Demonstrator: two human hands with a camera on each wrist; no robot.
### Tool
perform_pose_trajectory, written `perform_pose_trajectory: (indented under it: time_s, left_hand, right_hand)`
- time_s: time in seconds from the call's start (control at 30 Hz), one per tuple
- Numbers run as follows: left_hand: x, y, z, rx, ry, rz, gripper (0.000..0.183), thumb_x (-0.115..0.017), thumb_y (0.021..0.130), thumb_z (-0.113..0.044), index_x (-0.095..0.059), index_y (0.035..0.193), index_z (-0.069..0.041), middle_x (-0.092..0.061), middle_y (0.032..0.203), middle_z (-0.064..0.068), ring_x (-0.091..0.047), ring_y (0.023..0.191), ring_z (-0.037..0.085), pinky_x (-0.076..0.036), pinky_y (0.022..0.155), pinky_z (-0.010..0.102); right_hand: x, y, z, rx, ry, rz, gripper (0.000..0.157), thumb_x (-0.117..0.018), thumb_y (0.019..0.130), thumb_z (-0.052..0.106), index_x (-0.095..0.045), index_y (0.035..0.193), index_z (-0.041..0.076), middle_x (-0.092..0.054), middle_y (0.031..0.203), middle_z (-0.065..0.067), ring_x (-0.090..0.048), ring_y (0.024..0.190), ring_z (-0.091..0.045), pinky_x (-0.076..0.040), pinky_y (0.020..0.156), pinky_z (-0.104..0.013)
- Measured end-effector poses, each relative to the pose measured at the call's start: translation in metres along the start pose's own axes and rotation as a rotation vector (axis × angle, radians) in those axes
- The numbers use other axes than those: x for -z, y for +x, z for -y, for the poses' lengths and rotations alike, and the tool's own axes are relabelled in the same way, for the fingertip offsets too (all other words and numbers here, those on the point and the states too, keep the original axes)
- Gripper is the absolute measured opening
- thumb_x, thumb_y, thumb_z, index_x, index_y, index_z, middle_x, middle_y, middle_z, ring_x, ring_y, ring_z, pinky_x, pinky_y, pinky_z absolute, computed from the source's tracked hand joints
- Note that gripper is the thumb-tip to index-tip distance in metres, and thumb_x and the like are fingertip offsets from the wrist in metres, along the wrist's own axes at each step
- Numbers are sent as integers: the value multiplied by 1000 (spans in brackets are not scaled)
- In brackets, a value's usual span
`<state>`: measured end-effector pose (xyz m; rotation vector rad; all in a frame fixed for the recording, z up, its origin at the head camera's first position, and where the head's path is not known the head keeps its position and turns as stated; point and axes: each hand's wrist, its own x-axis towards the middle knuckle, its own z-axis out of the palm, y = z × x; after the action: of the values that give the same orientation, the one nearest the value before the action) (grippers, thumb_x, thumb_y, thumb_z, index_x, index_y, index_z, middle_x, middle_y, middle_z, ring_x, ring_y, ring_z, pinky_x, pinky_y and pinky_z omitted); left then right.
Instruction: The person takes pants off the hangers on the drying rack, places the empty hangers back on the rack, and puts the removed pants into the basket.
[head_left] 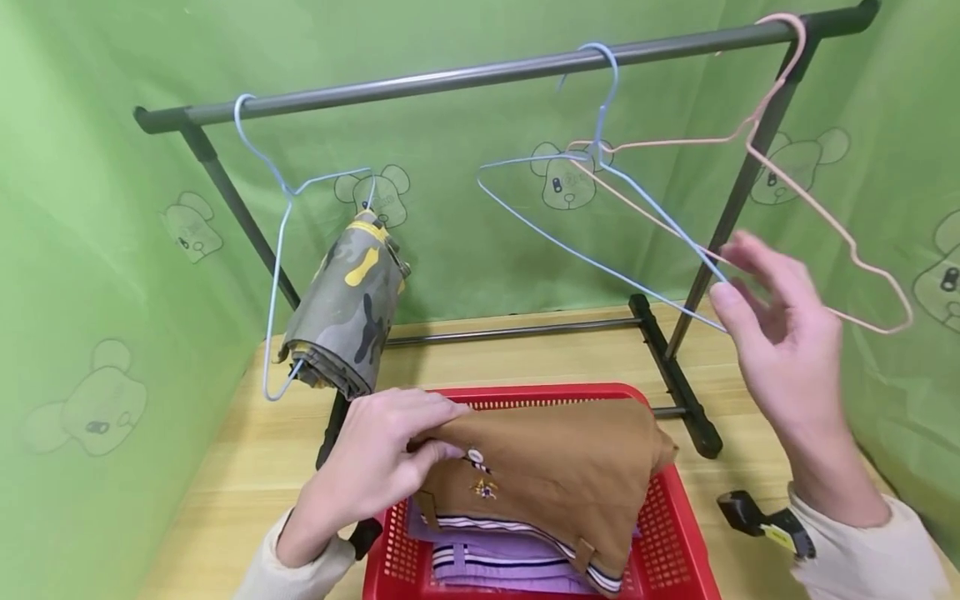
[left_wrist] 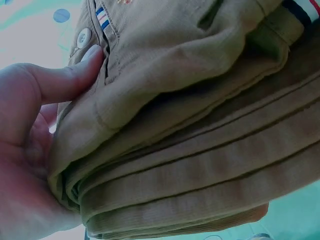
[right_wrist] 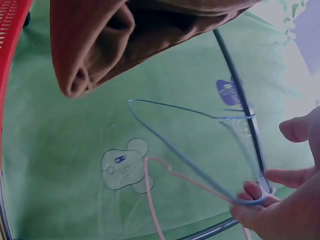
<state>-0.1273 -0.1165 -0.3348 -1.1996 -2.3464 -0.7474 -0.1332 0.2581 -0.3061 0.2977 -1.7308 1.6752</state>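
Folded brown trousers (head_left: 547, 458) with a button, a small embroidered motif and a striped waistband trim lie over the red basket. My left hand (head_left: 382, 450) grips their left end, thumb on top beside the button (left_wrist: 84, 38); the layered folds show in the left wrist view. Up at the right, my right hand (head_left: 787, 333) holds the lower corner of a blue wire hanger (head_left: 601, 117), which hangs from the rack's bar. Thumb and fingers curl about that corner, partly hiding it. A pink hanger (head_left: 810, 196) hangs just behind the hand.
The dark metal rack (head_left: 450, 79) spans the back. On its left, another blue hanger (head_left: 278, 275) bears a rolled camouflage garment (head_left: 345, 300). Lilac clothes (head_left: 502, 558) lie in the red basket (head_left: 678, 508) under the brown trousers. Green printed cloth (head_left: 90, 250) surrounds the wood-look surface (head_left: 232, 475).
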Motion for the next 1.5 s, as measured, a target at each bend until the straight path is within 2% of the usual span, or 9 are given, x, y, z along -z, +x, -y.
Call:
perform_pose_trajectory:
  time_s: [0.17,0.3,0.47,0.63,0.9,1.17,1.27,1.4,1.5]
  left_hand:
    - [3,1,0,5,-29,-1,27,-84,82,-19,-77,108,-23,-75,101,-11,-69,93,7,-56,76,33]
    - [6,1,0,18,-54,12,27,-85,82,-19,-77,107,-22,-74,101,-12,-69,93,5,-56,76,32]
    - [7,3,-3,27,-57,21,27,-84,82,-20,-77,109,-23,-74,102,-13,-68,93,2,-55,75,30]
    - [7,7,-4,55,-46,28,29,-85,82,-20,-78,110,-22,-75,105,-11,-68,98,2,-56,79,31]
    - [4,5,-2,47,-33,20,30,-86,81,-19,-78,110,-19,-75,105,-8,-70,98,5,-57,77,33]
    - [3,5,-1,63,-6,43,31,-86,81,-21,-78,110,-21,-76,106,-10,-70,98,4,-57,74,34]
    - [2,5,-2,72,0,58,30,-86,81,-22,-78,110,-22,-75,105,-11,-69,94,3,-56,70,33]
    - [3,6,-2,80,0,86,28,-85,82,-23,-77,109,-23,-74,101,-13,-67,88,1,-54,66,32]
    - [2,6,-1,94,-4,119,27,-85,83,-25,-77,109,-25,-74,99,-15,-66,85,0,-53,65,31]
  right_hand:
    - [-2,-15,23,142,319,-38,37,-60,88,-21,-55,125,-22,-59,131,-28,-53,129,-35,-38,116,-36]
    - [-2,-30,36,167,415,168,35,-52,89,-25,-48,124,-31,-60,129,-33,-57,126,-37,-41,113,-36]
    - [-6,-44,28,123,166,546,64,-68,87,-15,-39,144,-19,-51,145,-30,-46,140,-31,-32,119,-28]
    - [-8,-56,15,115,-142,735,97,-87,76,7,-35,157,1,-50,150,-18,-44,141,-22,-32,113,-20]
    - [-12,-68,5,68,-296,800,113,-97,65,21,-35,159,14,-52,151,-7,-47,138,-16,-31,112,-18]
    - [-15,-74,0,35,-384,780,105,-98,69,26,-40,156,23,-57,144,4,-53,131,-12,-37,106,-16]
    - [-16,-76,-2,38,-419,759,97,-97,71,27,-43,153,26,-60,138,10,-57,124,-8,-44,92,-18]
    - [-17,-77,-4,28,-421,755,79,-94,75,24,-52,142,27,-65,129,13,-60,90,-3,-43,58,-15]
    - [-18,-77,-5,26,-377,776,66,-92,79,19,-57,135,28,-69,119,14,-58,80,-2,-46,60,-13]
